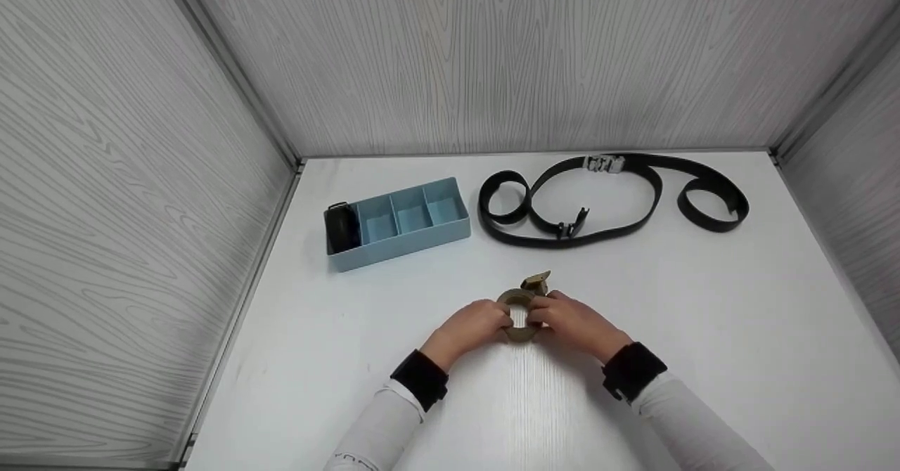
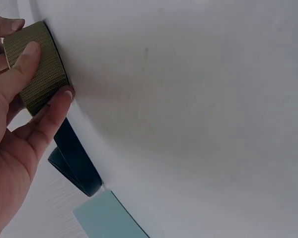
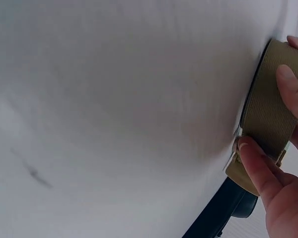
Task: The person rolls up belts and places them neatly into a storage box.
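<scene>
Writing: I can read no brand or label on anything; there is a trace of print on my left sleeve (image 1: 358,457), too small to make out.
Organizer tray: the light blue tray (image 1: 450,230) sits at 10 o'clock from my hands, with four compartments in a row.
Tray contents: a rolled black belt (image 1: 342,226) fills the leftmost compartment; the other three show only blue floor.
Olive belt: the coiled olive webbing belt (image 1: 521,311) stands on edge on the white counter (image 1: 703,316) between my hands, its tan buckle (image 1: 537,282) sticking out at 12 o'clock.
Left hand: my left hand (image 1: 477,323) pinches the coil's left side, thumb and fingertips (image 2: 31,49) on the webbing.
Right hand: my right hand (image 1: 571,320) grips the coil's right side, thumb (image 3: 249,154) pressed near the buckle end.
Loose belt: a long black belt (image 1: 636,225) lies looped at 1 o'clock, well apart, with a silver buckle (image 1: 605,164) at its far edge.
</scene>
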`<control>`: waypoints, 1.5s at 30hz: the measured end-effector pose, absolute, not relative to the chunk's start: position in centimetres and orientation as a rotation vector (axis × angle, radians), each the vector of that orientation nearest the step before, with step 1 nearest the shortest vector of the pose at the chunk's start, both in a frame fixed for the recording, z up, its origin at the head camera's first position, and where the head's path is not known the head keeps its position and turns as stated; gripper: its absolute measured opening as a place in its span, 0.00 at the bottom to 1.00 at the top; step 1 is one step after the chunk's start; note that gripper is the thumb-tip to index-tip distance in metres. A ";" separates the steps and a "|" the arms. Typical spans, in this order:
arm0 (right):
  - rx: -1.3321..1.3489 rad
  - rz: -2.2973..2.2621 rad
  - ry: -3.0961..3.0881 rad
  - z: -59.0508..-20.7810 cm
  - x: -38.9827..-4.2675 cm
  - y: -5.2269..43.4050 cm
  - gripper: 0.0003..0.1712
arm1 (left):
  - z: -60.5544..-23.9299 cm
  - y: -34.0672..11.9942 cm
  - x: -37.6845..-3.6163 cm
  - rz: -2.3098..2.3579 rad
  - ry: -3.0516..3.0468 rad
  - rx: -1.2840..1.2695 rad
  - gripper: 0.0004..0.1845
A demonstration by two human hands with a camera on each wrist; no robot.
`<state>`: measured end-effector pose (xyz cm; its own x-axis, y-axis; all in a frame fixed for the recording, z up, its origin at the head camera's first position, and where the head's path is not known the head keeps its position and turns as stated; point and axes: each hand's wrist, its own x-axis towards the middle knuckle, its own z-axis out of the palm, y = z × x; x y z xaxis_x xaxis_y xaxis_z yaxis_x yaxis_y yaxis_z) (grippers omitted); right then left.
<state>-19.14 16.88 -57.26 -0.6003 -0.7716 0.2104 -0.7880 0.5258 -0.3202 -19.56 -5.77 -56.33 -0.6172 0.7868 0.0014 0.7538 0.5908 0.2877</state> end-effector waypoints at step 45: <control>0.879 1.161 -3.018 -54.6 -20.1 16.0 0.08 | -55.7 -5.6 -18.7 0.258 3.171 1.038 0.25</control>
<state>-20.09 15.97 -54.57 -0.8421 -0.5392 -0.0071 -0.3953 0.6262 -0.6720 -18.66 -5.60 -55.66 -0.7885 0.5661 0.2404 0.5975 0.7977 0.0815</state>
